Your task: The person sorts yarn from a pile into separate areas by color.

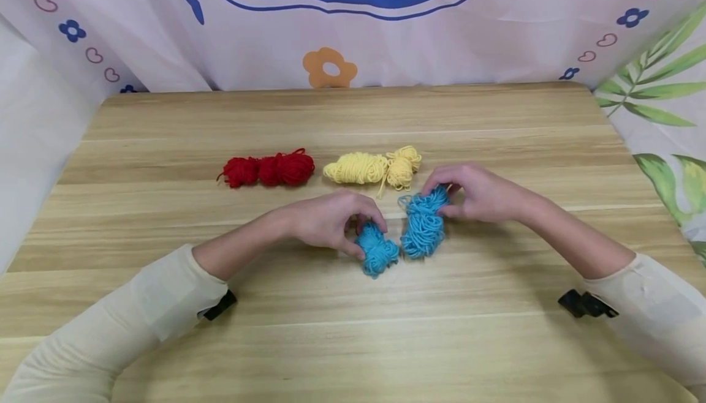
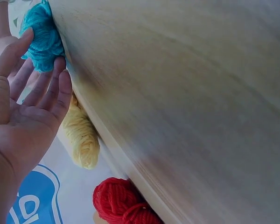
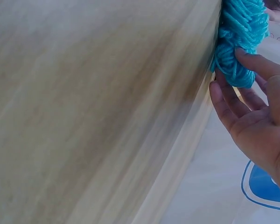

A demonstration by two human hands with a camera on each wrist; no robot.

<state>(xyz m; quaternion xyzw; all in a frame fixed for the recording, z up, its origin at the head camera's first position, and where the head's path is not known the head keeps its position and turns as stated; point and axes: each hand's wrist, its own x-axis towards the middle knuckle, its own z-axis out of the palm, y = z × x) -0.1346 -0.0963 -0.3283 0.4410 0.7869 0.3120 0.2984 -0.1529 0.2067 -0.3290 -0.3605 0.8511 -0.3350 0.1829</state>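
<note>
Two blue yarn bundles lie side by side near the middle of the table. My left hand (image 1: 336, 219) holds the smaller blue yarn bundle (image 1: 377, 253) at its upper left end, thumb on one side and fingers on the other. The larger blue yarn bundle (image 1: 422, 231) is pinched at its far end by my right hand (image 1: 477, 193). A narrow gap shows between the two bundles. In the left wrist view, the thumb and fingers of my left hand (image 2: 32, 102) curve about the blue yarn. The right wrist view shows my right hand (image 3: 259, 112) gripping the other bundle (image 3: 240, 37).
Behind the blue yarn, two red yarn bundles (image 1: 270, 169) touch in a row at left. Two yellow yarn bundles (image 1: 358, 169) lie to their right, close to my right hand. The wooden table (image 1: 331, 342) meets a printed cloth (image 1: 441, 54) at its back edge.
</note>
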